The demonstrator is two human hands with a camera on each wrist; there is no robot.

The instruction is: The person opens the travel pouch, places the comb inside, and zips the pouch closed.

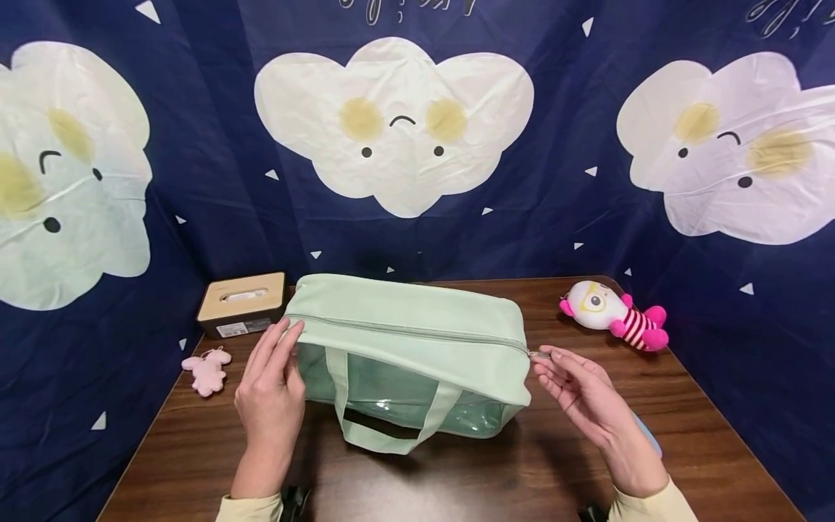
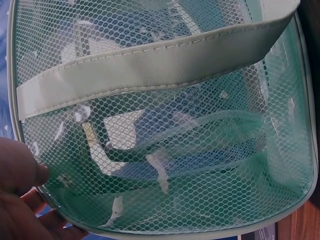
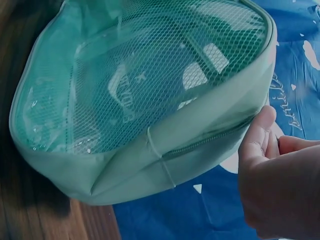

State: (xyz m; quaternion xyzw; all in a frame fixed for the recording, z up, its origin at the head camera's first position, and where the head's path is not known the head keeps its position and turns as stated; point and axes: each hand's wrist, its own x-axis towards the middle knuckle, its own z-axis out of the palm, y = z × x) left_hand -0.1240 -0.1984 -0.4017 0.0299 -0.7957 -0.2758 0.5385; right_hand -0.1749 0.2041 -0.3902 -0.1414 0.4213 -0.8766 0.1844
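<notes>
A pale mint bag (image 1: 417, 319) with clear, mesh-lined sides stands on the wooden table. Its strap handle (image 1: 378, 438) hangs down the near side, and a zipper (image 1: 404, 331) runs along the top. At the bag's left top corner my left hand (image 1: 270, 384) grips the edge; the left wrist view has the thumb and fingers at the rim beside the mesh. My right hand (image 1: 583, 391) pinches the metal zipper pull (image 1: 538, 354) at the bag's right end. In the right wrist view the fingers hide the pull.
Behind the bag's left end is a wood-topped tissue box (image 1: 243, 299). A small pink plush (image 1: 207, 372) lies at the left edge. To the right lies a plush doll (image 1: 616, 315) with striped body. Part of a blue object (image 1: 648, 435) shows behind my right wrist.
</notes>
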